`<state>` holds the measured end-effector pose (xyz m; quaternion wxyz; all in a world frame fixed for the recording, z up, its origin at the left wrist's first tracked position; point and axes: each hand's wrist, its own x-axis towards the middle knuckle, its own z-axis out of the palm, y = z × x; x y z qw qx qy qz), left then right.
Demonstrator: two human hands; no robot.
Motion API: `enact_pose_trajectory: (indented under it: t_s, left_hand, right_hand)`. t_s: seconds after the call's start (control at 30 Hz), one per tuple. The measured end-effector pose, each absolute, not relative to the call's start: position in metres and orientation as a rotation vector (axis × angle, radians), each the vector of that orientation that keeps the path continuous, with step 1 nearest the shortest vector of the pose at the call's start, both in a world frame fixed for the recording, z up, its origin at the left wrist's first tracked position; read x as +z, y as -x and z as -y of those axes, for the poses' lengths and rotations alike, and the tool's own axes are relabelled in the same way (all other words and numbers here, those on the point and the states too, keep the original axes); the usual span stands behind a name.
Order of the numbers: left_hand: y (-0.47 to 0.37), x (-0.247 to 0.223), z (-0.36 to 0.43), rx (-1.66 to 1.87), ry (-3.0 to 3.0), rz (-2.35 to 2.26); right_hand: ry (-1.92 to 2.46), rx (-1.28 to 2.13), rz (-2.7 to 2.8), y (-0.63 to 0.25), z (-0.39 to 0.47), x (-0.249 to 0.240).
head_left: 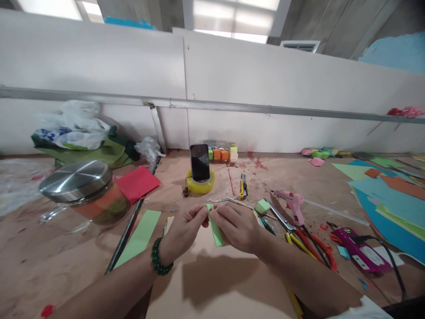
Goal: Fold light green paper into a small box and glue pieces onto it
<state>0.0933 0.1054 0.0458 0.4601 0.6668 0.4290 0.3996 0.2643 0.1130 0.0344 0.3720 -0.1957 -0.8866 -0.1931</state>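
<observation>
Between my two hands is a narrow folded strip of light green paper [216, 231], its lower end hanging toward me. My left hand [186, 230], with a dark green bead bracelet [158, 259] on the wrist, pinches the strip's top edge. On the strip's right side, my right hand [237, 226] is closed, thumb and fingers gripping it near the top. A pale tan board [219, 288] lies beneath both hands. Beyond my right hand sits a small light green paper cube [262, 206]. A flat light green strip [141, 235] lies to the left.
On the right are scissors [282, 215], a pink glue gun [294, 204], a purple device [361, 250] with a cable, and coloured paper [381, 199]. A phone [199, 163] leans in a yellow tape roll [201, 184] ahead. A lidded glass jar [99, 206] and red paper [137, 182] stand left.
</observation>
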Motion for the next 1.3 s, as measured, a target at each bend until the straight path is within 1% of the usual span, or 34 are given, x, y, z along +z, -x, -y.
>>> enact_pose_trajectory:
  t_s: [0.23, 0.3, 0.4, 0.47, 0.53, 0.6, 0.67, 0.77, 0.87, 1.0, 1.1, 1.3]
  left_hand:
    - [-0.095, 0.042, -0.105, 1.111, -1.628, -0.958]
    - [-0.094, 0.042, -0.105, 1.109, -1.658, -0.97]
    - [-0.094, 0.04, -0.105, 1.084, -1.767, -1.002]
    - [-0.094, 0.037, -0.104, 1.073, -1.888, -1.013]
    - [-0.094, 0.034, -0.104, 1.076, -2.037, -1.033]
    - [-0.093, 0.031, -0.103, 1.066, -2.21, -1.079]
    - [-0.092, 0.027, -0.103, 1.035, -2.395, -1.148]
    - [-0.089, 0.025, -0.103, 0.948, -2.607, -1.274]
    - [-0.088, 0.026, -0.102, 0.897, -2.704, -1.331]
    - [-0.089, 0.029, -0.101, 0.88, -2.739, -1.302]
    - [-0.089, 0.03, -0.102, 0.857, -2.719, -1.268]
    - [-0.087, 0.036, -0.101, 0.732, -2.711, -1.277]
  right_hand:
    - [0.615, -0.455, 2.293, -0.259, -0.111, 0.035]
    - [0.597, -0.308, 2.268, -0.259, -0.11, 0.038]
    - [0.622, 0.065, 2.152, -0.262, -0.11, 0.045]
    - [0.728, 0.287, 2.051, -0.263, -0.111, 0.049]
    - [0.809, 0.442, 1.997, -0.263, -0.112, 0.052]
    - [0.828, 0.524, 2.013, -0.263, -0.113, 0.054]
    - [0.84, 0.514, 2.049, -0.263, -0.113, 0.054]
    - [0.93, 0.384, 2.107, -0.264, -0.114, 0.05]
    - [0.971, 0.281, 2.164, -0.266, -0.115, 0.047]
    - [0.925, 0.23, 2.212, -0.268, -0.116, 0.047]
    - [0.883, 0.273, 2.247, -0.271, -0.118, 0.049]
    - [0.898, 0.475, 2.238, -0.274, -0.122, 0.051]
